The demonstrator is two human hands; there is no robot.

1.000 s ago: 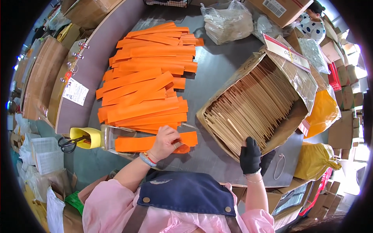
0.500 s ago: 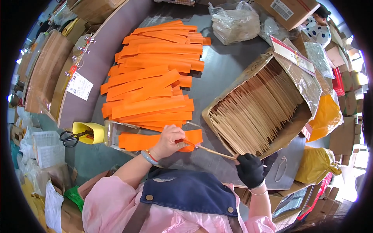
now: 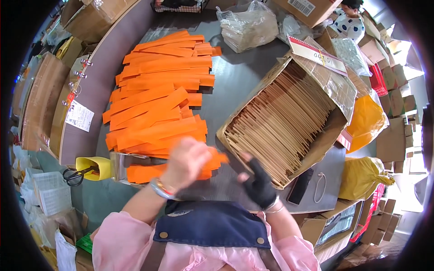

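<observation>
Hovering my blurred left hand (image 3: pixel 187 160) over the orange sleeves (image 3: pixel 153 171); grip unclear. Gloved right hand (image 3: pixel 258 183), fingers spread open, sits beside the box (image 3: pixel 289 122).

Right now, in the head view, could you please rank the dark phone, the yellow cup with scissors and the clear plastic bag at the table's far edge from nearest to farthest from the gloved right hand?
1. The dark phone, flat on the table just to the right of the right hand.
2. The yellow cup holding scissors, far to its left.
3. The clear plastic bag, across the table at its far edge.
</observation>
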